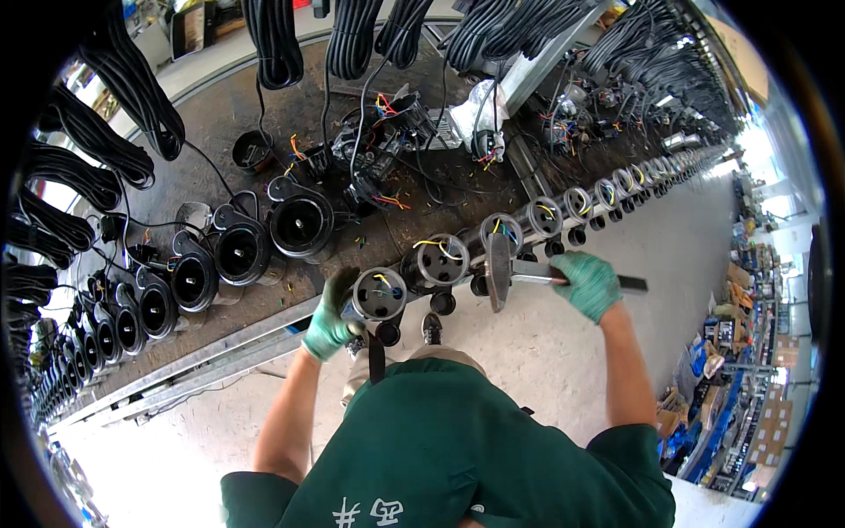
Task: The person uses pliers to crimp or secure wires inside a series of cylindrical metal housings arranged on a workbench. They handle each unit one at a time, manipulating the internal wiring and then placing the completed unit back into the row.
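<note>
My right hand, in a green glove, is closed round the handle of a hammer. The hammer's wide head hangs over the row of round motor housings, hiding part of one behind it. My left hand, gloved too and slightly blurred, grips the left side of the nearest grey motor housing. Yellow and green wires show inside that housing. To its right stands another open housing with a yellow wire sticking out. Small black cylindrical parts project from the housings' near side.
Black round housings line the bench at left. Wired motor parts lie farther back. Coiled black cables hang above the bench. Shelves with boxes stand far right. My shoes are on the pale floor.
</note>
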Demonstrator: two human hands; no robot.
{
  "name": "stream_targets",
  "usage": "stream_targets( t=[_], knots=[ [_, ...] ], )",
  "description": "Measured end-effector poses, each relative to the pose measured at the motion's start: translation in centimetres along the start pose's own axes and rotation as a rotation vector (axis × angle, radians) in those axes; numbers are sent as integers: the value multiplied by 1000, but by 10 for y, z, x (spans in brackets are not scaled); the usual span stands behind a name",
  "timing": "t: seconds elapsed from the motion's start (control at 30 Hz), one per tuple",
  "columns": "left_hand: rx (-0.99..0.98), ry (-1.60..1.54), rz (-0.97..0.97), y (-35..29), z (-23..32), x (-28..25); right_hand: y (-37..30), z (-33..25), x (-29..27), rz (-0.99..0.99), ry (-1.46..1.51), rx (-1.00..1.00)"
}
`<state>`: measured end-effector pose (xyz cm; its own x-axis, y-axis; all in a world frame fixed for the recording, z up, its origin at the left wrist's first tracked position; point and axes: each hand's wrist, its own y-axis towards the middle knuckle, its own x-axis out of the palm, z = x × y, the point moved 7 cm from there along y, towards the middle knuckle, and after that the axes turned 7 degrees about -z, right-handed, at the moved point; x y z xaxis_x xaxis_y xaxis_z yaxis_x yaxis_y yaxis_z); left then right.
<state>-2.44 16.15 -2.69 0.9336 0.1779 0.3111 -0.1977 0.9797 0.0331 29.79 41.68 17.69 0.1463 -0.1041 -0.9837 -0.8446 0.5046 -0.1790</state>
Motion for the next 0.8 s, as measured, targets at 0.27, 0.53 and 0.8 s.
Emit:
stream_targets(
  t=[0.27, 0.53, 0.8],
  knots=[
    [93, 289, 628, -7, -23, 63, 74, 93, 34, -84, -94, -304],
    [63, 467, 666, 2, -29, 32, 95, -15, -12, -10, 245, -488],
    [26, 146, 596, 89, -31, -15, 121, -236, 75, -165, -162, -739]
  ],
)
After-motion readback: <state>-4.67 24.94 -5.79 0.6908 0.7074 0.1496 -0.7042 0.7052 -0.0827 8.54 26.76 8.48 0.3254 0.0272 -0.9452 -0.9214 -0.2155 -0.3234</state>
